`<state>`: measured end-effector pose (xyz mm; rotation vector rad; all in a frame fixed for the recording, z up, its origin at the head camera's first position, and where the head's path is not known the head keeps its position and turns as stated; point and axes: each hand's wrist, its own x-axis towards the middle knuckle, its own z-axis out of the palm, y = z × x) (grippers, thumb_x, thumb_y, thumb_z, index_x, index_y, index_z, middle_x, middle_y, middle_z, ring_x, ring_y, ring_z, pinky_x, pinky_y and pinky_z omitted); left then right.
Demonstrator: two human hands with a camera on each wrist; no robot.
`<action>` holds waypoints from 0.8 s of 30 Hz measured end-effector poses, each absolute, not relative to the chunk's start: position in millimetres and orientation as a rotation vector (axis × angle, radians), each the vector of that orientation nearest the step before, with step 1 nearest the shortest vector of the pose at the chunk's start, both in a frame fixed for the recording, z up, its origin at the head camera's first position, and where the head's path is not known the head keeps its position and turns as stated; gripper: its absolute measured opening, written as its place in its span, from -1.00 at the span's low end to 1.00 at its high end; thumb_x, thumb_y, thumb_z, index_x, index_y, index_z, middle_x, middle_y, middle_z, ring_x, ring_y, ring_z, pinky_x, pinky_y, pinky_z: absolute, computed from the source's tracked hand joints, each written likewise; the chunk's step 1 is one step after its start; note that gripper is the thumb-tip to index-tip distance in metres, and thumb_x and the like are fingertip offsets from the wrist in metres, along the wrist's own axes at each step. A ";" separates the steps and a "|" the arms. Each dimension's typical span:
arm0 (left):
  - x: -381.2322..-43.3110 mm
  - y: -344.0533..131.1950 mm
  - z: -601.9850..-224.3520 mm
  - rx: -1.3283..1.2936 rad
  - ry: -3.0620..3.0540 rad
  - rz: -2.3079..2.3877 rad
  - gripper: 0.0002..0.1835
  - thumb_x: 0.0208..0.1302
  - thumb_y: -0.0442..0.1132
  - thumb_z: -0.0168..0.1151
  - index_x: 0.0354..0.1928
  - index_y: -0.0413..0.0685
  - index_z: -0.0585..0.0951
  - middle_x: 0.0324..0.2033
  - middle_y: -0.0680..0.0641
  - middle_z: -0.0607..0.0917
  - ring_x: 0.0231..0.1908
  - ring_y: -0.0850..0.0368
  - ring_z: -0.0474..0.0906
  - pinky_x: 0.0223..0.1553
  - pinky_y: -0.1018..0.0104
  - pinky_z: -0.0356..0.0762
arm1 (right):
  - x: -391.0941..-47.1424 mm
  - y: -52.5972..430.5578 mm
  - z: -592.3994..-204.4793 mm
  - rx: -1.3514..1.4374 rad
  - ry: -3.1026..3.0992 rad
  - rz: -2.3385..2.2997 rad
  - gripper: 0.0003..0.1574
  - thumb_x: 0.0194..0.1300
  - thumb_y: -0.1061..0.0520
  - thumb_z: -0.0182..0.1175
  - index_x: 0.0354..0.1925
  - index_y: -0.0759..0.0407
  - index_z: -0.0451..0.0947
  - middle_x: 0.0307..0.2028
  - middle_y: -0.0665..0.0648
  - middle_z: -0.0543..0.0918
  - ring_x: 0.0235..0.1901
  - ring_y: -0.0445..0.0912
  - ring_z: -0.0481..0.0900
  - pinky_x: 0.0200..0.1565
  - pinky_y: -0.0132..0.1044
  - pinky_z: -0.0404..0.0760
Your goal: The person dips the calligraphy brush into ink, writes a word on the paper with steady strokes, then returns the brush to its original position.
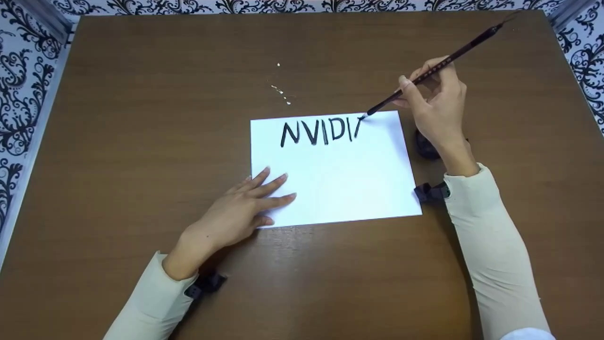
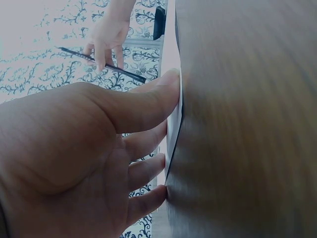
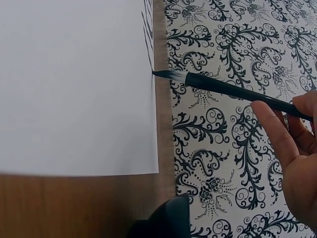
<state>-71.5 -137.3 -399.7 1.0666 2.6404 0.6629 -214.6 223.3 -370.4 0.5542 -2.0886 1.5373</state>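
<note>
A white sheet of paper (image 1: 339,179) lies on the brown table with black brushed letters (image 1: 325,131) reading "NVIDI" and one more slanted stroke along its top. My right hand (image 1: 439,104) pinches a dark paintbrush (image 1: 427,74) between thumb and fingers. Its inked bristles (image 3: 169,74) meet the paper at the top of that last stroke, while the handle slants up to the right. Spread flat, my left hand (image 1: 236,210) presses on the lower left corner of the sheet. From the left wrist view, the thumb (image 2: 148,104) lies along the paper's edge.
Partly behind my right wrist stands a dark rounded object (image 1: 426,146). A few small pale specks (image 1: 281,93) dot the table (image 1: 141,118) beyond the paper. Black-and-white scroll-patterned covering (image 1: 28,94) shows past the table's edges.
</note>
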 end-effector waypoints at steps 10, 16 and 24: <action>-71.5 -137.7 -399.1 1.075 2.647 0.652 -0.40 0.26 -0.23 0.28 0.35 0.16 0.39 0.42 -0.05 0.17 0.43 -0.13 -0.08 0.31 -0.14 0.05 | -214.9 224.3 -370.1 0.554 -2.113 1.522 -0.76 0.25 0.24 0.26 -0.24 0.30 0.37 -0.37 0.16 0.57 -0.35 0.07 0.65 -0.47 -0.26 0.66; -71.9 -137.4 -398.1 1.070 2.649 0.656 -0.40 0.26 -0.24 0.28 0.35 0.16 0.39 0.42 -0.04 0.17 0.43 -0.13 -0.08 0.31 -0.15 0.06 | -215.4 225.9 -369.7 0.596 -2.158 1.470 -0.72 0.28 0.20 0.25 -0.20 0.33 0.36 -0.34 0.17 0.56 -0.33 0.04 0.66 -0.45 -0.28 0.66; -71.4 -137.1 -399.0 1.066 2.654 0.652 -0.39 0.26 -0.24 0.28 0.35 0.17 0.39 0.42 -0.04 0.17 0.42 -0.13 -0.08 0.30 -0.16 0.05 | -212.9 223.6 -366.9 0.518 -2.215 1.444 -0.72 0.26 0.20 0.26 -0.20 0.33 0.38 -0.34 0.13 0.56 -0.31 0.02 0.66 -0.45 -0.32 0.66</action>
